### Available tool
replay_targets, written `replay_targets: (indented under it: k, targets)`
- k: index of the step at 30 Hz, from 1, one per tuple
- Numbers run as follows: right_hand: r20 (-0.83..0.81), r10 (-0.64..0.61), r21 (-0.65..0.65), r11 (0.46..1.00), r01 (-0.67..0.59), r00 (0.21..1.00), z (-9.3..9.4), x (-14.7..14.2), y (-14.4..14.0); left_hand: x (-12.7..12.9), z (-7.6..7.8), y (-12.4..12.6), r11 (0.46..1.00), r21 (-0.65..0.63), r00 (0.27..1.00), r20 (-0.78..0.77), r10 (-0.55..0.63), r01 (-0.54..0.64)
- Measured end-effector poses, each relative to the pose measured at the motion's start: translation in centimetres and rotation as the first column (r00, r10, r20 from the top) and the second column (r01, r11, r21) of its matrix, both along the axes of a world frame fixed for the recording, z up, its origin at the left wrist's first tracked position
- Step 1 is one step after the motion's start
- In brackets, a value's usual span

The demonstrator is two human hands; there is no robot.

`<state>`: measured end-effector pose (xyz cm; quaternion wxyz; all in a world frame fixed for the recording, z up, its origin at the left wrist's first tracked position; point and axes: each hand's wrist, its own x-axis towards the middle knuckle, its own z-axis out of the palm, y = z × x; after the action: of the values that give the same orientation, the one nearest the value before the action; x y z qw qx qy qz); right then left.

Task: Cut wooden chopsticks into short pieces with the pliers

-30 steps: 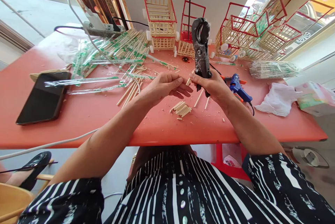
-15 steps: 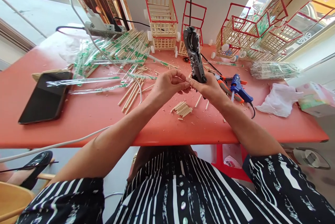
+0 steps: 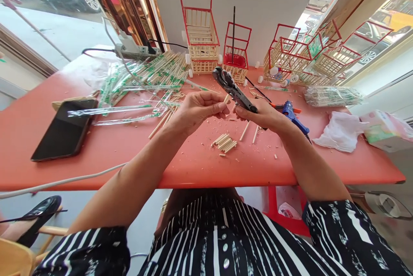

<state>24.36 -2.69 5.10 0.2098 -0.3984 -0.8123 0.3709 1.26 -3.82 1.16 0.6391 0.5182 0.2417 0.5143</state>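
Note:
My right hand [image 3: 264, 117] grips black cutting pliers [image 3: 232, 89], their jaws tilted up and to the left over the red table [image 3: 129, 155]. My left hand [image 3: 196, 108] pinches a short wooden stick piece [image 3: 226, 98] right at the pliers' jaws. Just below both hands lies a small pile of cut stick pieces [image 3: 224, 142], with two longer pieces [image 3: 250, 130] beside it and wood chips scattered around.
A black phone [image 3: 66, 129] lies at the left. Wrapped chopsticks [image 3: 145, 74] are heaped behind it, near a power strip [image 3: 134, 51]. Stick-built red-framed carts [image 3: 200, 35] line the back. A blue glue gun [image 3: 293, 115], white cloth [image 3: 337, 130] and tissue pack [image 3: 383, 127] sit right.
The pliers have tipped from upright to leaning left and lower. My left hand has lifted the stick piece up to the jaws. The view has shifted slightly.

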Motion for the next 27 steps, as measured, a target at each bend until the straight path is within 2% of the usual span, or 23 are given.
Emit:
replay_targets:
  k: [4,16,27]
  targets:
    - [0.063,0.032,-0.007,0.999,-0.031,0.998,0.3,0.2,0.1,-0.4,0.2,0.2,0.997,-0.051,0.998,0.027,-0.053,0.055]
    - [0.127,0.037,0.049,0.998,-0.043,0.991,0.2,1.2,0.6,-1.2,1.0,0.2,0.987,-0.150,0.998,0.028,-0.063,0.066]
    - [0.123,0.011,0.030,0.999,-0.015,0.992,0.5,1.3,0.1,-1.6,0.6,0.6,0.967,-0.223,0.993,0.054,-0.110,0.119]
